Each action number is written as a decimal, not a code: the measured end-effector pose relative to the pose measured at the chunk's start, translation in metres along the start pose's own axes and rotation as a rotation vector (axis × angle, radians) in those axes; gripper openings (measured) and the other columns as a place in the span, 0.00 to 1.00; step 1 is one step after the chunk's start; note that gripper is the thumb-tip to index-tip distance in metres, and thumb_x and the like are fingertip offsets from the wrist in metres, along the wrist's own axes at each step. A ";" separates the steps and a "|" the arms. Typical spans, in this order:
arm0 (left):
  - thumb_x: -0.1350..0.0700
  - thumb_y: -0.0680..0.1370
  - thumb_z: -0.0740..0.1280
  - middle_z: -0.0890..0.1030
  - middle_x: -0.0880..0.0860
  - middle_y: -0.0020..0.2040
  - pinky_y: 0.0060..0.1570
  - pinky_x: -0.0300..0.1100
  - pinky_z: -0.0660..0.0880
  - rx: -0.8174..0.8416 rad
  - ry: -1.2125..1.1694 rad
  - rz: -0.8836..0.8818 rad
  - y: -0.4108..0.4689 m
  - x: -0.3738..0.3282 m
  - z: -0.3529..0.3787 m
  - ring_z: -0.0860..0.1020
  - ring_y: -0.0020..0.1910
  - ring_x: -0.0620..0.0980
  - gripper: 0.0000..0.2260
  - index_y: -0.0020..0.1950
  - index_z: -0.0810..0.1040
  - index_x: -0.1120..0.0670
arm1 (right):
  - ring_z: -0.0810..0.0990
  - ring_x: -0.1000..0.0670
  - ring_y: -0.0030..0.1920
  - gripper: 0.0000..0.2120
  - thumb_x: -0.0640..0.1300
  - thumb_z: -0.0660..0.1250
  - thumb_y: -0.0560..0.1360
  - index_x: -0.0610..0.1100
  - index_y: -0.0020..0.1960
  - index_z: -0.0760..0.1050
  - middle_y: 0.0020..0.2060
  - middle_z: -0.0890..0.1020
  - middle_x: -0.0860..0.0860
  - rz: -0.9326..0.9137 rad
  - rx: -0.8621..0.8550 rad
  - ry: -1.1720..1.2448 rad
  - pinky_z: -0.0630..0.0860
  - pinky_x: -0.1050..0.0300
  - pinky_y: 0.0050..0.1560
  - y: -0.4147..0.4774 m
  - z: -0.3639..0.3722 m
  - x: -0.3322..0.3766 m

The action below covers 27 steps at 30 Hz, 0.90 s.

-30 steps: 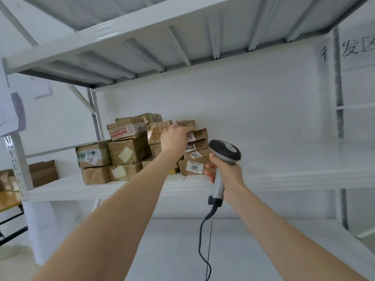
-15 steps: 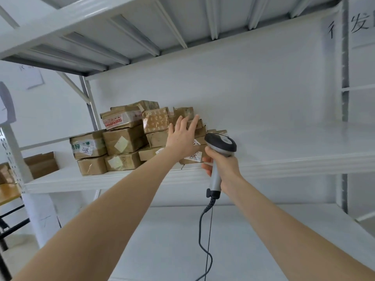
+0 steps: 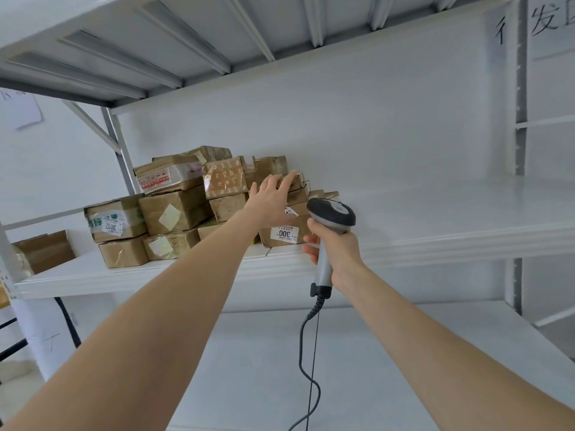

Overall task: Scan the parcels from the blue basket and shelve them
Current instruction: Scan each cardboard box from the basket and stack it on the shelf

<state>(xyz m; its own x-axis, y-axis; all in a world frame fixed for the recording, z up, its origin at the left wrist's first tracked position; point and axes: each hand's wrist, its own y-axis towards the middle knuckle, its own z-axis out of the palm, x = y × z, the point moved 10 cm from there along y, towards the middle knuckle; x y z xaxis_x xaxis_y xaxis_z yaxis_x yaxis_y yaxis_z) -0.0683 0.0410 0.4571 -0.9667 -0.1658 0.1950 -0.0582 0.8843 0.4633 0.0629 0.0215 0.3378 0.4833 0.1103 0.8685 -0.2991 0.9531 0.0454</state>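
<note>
Our left grip point(image 3: 270, 200), fingers spread, touches brown taped cardboard parcels point(image 3: 174, 213) stacked at nine o'clock on the white metal shelf point(image 3: 435, 219); labels point(image 3: 111, 227) read "3012" and "300". Our right grip point(image 3: 337, 247) clasps a grey corded scanner point(image 3: 330, 213).

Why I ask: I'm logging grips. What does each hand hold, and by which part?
The right hand grips the barcode scanner by its handle. The left hand is open and holds nothing.
</note>
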 end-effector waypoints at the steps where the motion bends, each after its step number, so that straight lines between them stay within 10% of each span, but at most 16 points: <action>1: 0.40 0.72 0.70 0.52 0.55 0.78 0.73 0.61 0.47 -0.002 -0.003 0.001 -0.001 0.001 0.000 0.50 0.77 0.58 0.47 0.78 0.41 0.48 | 0.82 0.50 0.32 0.16 0.46 0.75 0.72 0.40 0.55 0.78 0.38 0.84 0.46 0.003 -0.003 -0.004 0.76 0.61 0.31 0.000 -0.001 -0.001; 15: 0.47 0.72 0.72 0.54 0.56 0.77 0.71 0.53 0.62 -0.047 -0.119 -0.034 -0.113 0.042 -0.004 0.59 0.74 0.58 0.45 0.79 0.44 0.49 | 0.82 0.51 0.32 0.11 0.46 0.74 0.72 0.40 0.49 0.79 0.37 0.84 0.47 0.031 0.065 -0.107 0.76 0.62 0.32 -0.050 0.031 -0.037; 27: 0.50 0.74 0.70 0.52 0.56 0.77 0.67 0.50 0.64 0.273 -0.184 -0.347 -0.348 0.162 0.138 0.64 0.71 0.60 0.43 0.79 0.45 0.50 | 0.80 0.51 0.30 0.10 0.48 0.74 0.72 0.41 0.45 0.78 0.37 0.85 0.45 0.383 0.210 -0.312 0.75 0.60 0.31 -0.134 0.098 -0.263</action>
<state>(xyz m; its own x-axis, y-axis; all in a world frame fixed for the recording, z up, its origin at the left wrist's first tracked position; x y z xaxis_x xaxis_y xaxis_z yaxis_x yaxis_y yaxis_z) -0.2393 -0.2338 0.2079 -0.9051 -0.4135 -0.0986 -0.4251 0.8768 0.2249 -0.1042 -0.1631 0.1515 0.0491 0.3195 0.9463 -0.5793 0.7809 -0.2336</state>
